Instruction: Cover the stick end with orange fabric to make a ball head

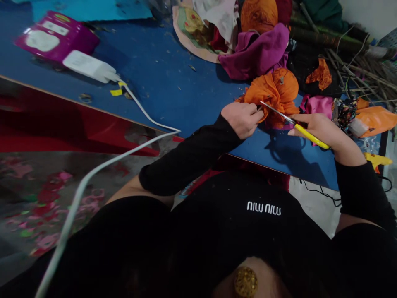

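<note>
My left hand [242, 118] pinches a bunched piece of orange cloth [274, 93] that lies on the blue table [173, 78]. My right hand [319, 128] grips yellow-handled scissors [294, 124]. Their metal blades point left, and the tips reach the cloth right beside my left fingers. Both my sleeves are black.
A heap of purple, orange and pink cloth [257, 51] lies behind the hands. Sticks and wires [359, 70] fill the far right. A magenta power strip [52, 37] with a white charger [88, 66] sits at the far left; its cable [145, 116] runs off the table's near edge.
</note>
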The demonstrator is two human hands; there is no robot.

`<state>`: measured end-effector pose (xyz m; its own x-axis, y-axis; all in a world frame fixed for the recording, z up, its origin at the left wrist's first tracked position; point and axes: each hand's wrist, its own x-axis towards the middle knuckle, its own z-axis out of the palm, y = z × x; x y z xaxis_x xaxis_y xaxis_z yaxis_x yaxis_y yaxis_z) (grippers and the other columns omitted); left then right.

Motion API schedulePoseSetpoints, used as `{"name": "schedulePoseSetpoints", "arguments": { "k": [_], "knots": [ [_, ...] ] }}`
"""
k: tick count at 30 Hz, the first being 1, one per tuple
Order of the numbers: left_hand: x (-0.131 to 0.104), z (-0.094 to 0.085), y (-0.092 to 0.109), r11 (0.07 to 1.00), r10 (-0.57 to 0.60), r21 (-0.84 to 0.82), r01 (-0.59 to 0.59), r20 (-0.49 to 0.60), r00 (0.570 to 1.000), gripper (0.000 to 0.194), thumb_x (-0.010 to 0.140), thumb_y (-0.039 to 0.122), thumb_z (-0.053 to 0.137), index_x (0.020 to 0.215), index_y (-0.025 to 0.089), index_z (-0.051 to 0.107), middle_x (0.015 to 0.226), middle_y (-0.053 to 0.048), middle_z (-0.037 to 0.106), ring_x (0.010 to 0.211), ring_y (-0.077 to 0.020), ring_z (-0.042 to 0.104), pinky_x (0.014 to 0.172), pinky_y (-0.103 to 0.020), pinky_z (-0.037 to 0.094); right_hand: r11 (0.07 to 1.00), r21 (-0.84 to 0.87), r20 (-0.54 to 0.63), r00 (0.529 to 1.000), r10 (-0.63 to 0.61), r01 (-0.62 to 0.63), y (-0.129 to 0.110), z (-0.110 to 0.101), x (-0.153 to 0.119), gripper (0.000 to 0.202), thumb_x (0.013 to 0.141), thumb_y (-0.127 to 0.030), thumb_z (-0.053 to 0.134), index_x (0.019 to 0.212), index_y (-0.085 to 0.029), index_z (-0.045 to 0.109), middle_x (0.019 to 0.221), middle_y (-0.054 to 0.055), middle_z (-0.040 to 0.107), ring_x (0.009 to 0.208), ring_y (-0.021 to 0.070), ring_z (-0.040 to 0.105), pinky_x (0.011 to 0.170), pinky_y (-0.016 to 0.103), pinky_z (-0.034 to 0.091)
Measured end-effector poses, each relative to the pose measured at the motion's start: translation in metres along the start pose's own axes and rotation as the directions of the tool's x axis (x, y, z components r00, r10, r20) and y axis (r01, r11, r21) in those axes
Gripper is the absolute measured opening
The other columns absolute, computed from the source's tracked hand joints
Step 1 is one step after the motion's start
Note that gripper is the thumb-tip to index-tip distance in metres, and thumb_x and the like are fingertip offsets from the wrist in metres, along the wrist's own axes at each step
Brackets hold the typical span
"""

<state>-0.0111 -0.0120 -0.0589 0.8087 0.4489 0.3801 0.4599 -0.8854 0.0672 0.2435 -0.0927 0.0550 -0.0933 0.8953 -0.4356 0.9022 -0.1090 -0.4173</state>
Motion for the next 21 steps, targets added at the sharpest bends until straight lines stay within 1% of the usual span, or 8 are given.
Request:
{"name": "schedulePoseSetpoints", "arguments": {
  "k": [5, 9, 12, 14, 16, 17, 19, 21],
  "knots": [
    [0.0, 0.0, 0.002, 0.999, -0.034, -0.037, 0.034, -0.013, 0.999, 0.036, 0.098, 0.024, 0.044, 0.115, 0.019, 0.076, 0.087, -0.013, 0.07, 0.075, -0.0262, 0.068, 0.062, -0.039, 0.048, 0.994, -0.105, -0.055, 0.998, -0.012, 0.006, 0.003, -0.003, 0.002, 0.062, 0.082, -0.068, 0.073, 0.123, -0.022, 0.076, 0.067, 0.002, 0.063, 0.063, 0.0172, 0.056, 0.064, 0.03, 0.036],
    [0.001, -0.002, 0.003, 0.984, -0.057, -0.17, 0.056, -0.001, 0.998, 0.037, 0.097, 0.024, 0.046, 0.119, 0.016, 0.075, 0.087, -0.014, 0.069, 0.076, -0.0282, 0.069, 0.065, -0.042, 0.051, 0.983, -0.177, -0.023, 0.998, -0.051, 0.046, 0.006, -0.01, 0.007, 0.065, 0.081, -0.072, 0.072, 0.123, -0.023, 0.075, 0.068, 0.001, 0.062, 0.063, 0.0175, 0.057, 0.064, 0.029, 0.035],
    [0.001, -0.002, 0.003, 0.974, -0.083, -0.211, 0.085, 0.015, 0.996, 0.038, 0.096, 0.023, 0.046, 0.121, 0.018, 0.074, 0.089, -0.014, 0.07, 0.079, -0.0291, 0.069, 0.067, -0.043, 0.051, 0.976, -0.211, 0.013, 0.999, -0.047, 0.048, 0.007, -0.015, 0.01, 0.07, 0.079, -0.071, 0.072, 0.13, -0.023, 0.072, 0.075, 0.002, 0.064, 0.065, 0.0168, 0.056, 0.065, 0.03, 0.036],
    [0.001, -0.002, 0.003, 0.973, -0.094, -0.211, 0.097, 0.023, 0.995, 0.034, 0.096, 0.025, 0.048, 0.116, 0.02, 0.076, 0.091, -0.014, 0.071, 0.081, -0.0289, 0.069, 0.068, -0.042, 0.051, 0.986, -0.164, 0.031, 0.999, -0.039, 0.044, 0.009, -0.015, 0.013, 0.076, 0.077, -0.071, 0.072, 0.134, -0.021, 0.07, 0.08, 0.002, 0.065, 0.067, 0.0162, 0.054, 0.066, 0.03, 0.037],
    [0.001, -0.003, 0.004, 0.957, -0.131, -0.262, 0.127, 0.002, 0.991, 0.028, 0.095, 0.037, 0.057, 0.105, 0.02, 0.078, 0.092, -0.014, 0.072, 0.083, -0.028, 0.069, 0.071, -0.041, 0.051, 0.997, -0.038, 0.055, 0.997, -0.061, 0.063, 0.013, -0.011, 0.014, 0.079, 0.076, -0.075, 0.07, 0.131, -0.018, 0.07, 0.08, 0.002, 0.064, 0.069, 0.0155, 0.051, 0.066, 0.029, 0.037],
    [0.001, -0.004, 0.005, 0.936, -0.168, -0.318, 0.153, -0.02, 0.986, 0.03, 0.093, 0.044, 0.061, 0.099, 0.02, 0.078, 0.093, -0.013, 0.072, 0.084, -0.0271, 0.069, 0.073, -0.04, 0.052, 0.996, 0.038, 0.064, 0.994, -0.083, 0.081, 0.016, -0.007, 0.014, 0.079, 0.075, -0.078, 0.069, 0.125, -0.017, 0.071, 0.079, 0.001, 0.062, 0.068, 0.0148, 0.05, 0.064, 0.029, 0.037],
    [0.002, -0.006, 0.006, 0.854, -0.302, -0.462, 0.239, -0.066, 0.951, 0.039, 0.097, 0.051, 0.057, 0.09, 0.019, 0.078, 0.092, -0.012, 0.073, 0.085, -0.0243, 0.07, 0.078, -0.038, 0.053, 0.979, 0.168, 0.07, 0.989, -0.127, 0.114, 0.019, 0.001, 0.013, 0.076, 0.075, -0.081, 0.067, 0.114, -0.016, 0.072, 0.074, -0.001, 0.056, 0.066, 0.0129, 0.046, 0.061, 0.028, 0.035],
    [0.005, -0.008, 0.005, 0.754, -0.437, -0.573, 0.321, -0.073, 0.897, 0.042, 0.101, 0.045, 0.048, 0.084, 0.02, 0.077, 0.087, -0.008, 0.073, 0.084, -0.0211, 0.069, 0.08, -0.035, 0.053, 0.965, 0.237, 0.063, 0.989, -0.13, 0.112, 0.019, 0.007, 0.009, 0.07, 0.076, -0.081, 0.067, 0.106, -0.017, 0.07, 0.069, -0.003, 0.051, 0.063, 0.0117, 0.044, 0.059, 0.027, 0.035]
  ]
}}
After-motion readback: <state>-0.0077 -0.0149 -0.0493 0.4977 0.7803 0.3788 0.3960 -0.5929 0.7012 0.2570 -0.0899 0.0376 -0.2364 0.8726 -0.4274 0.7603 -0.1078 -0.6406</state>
